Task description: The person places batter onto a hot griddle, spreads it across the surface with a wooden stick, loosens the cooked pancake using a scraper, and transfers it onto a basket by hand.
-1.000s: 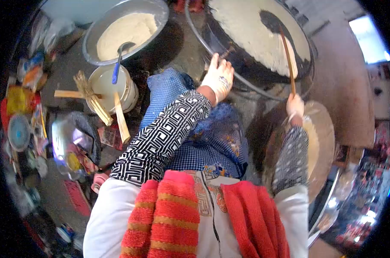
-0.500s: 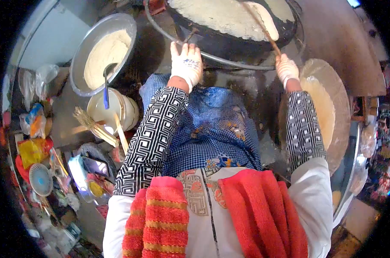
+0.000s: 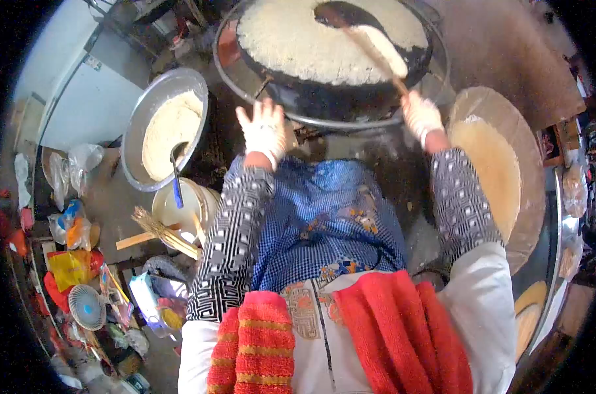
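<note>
A round black griddle [image 3: 414, 64] is mostly covered by a pale layer of batter [image 3: 298, 39]. A dark bare patch shows toward its far right, beside a thick pale ridge of batter [image 3: 385, 51]. My right hand [image 3: 421, 118], in a whitish glove, is closed around a wooden stick [image 3: 370, 52], blurred by motion, that reaches over the griddle. Its far end is too smeared to make out. My gloved left hand [image 3: 265, 131] has its fingers spread near the metal ring [image 3: 318, 123] around the griddle and holds nothing; contact with the ring is unclear.
At left, a grey basin [image 3: 131, 131] contains pale batter or flour and a blue-handled ladle [image 3: 178, 190]. Below it, a white bucket [image 3: 209, 197] carries a straw brush [image 3: 157, 226]. A wide, lined basin [image 3: 531, 190] of tan liquid stands right. Bags and clutter fill the lower left.
The view has shifted, showing more of the griddle. The stick has swung farther over the batter, with a dark patch now exposed. My left hand's fingers have spread and sit farther left.
</note>
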Demonstrator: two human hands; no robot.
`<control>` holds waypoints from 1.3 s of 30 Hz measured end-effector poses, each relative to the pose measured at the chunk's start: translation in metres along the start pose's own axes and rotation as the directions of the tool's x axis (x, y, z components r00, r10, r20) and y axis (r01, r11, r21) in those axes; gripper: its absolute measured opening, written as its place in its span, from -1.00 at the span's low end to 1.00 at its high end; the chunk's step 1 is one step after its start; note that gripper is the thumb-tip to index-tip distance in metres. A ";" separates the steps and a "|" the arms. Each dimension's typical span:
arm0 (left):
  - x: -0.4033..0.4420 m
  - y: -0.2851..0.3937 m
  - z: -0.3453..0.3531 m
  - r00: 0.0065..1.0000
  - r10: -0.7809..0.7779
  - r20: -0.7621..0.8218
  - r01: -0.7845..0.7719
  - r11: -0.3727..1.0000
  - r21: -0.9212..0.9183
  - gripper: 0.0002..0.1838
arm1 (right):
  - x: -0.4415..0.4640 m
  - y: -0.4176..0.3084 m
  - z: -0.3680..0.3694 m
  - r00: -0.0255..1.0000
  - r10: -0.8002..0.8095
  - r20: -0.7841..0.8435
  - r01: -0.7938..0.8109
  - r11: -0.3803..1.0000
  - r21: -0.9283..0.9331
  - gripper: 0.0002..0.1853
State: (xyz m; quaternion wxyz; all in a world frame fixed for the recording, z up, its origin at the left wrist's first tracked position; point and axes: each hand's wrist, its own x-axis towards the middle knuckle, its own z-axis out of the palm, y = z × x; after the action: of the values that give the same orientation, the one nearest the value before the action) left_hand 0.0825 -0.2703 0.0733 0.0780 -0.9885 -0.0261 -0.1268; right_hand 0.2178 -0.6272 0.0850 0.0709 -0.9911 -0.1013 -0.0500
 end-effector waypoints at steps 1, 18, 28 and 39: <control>-0.002 0.015 -0.012 0.997 0.052 -0.048 -0.056 0.995 -0.081 -0.37 | -0.007 -0.016 -0.014 0.991 0.019 0.132 -0.012 0.999 -0.052 -0.64; -0.012 0.044 -0.009 0.994 0.105 0.024 -0.102 0.991 -0.085 -0.35 | 0.009 -0.015 -0.016 0.992 0.056 0.111 -0.061 0.998 0.035 -0.62; -0.008 0.015 0.003 0.999 -0.018 0.031 0.019 0.998 -0.054 -0.35 | -0.002 -0.009 -0.008 0.994 0.001 0.108 -0.003 1.000 0.019 -0.62; -0.005 0.071 -0.042 0.986 0.164 0.001 -0.157 0.942 -0.296 -0.43 | -0.016 -0.007 0.003 0.991 -0.034 0.132 0.030 0.999 0.027 -0.62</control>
State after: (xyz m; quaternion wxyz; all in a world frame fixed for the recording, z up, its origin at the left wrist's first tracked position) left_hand 0.0725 -0.3473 0.1019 -0.0605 -0.9894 0.0727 -0.1098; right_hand 0.2007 -0.6235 0.0809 0.0756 -0.9895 -0.1223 0.0159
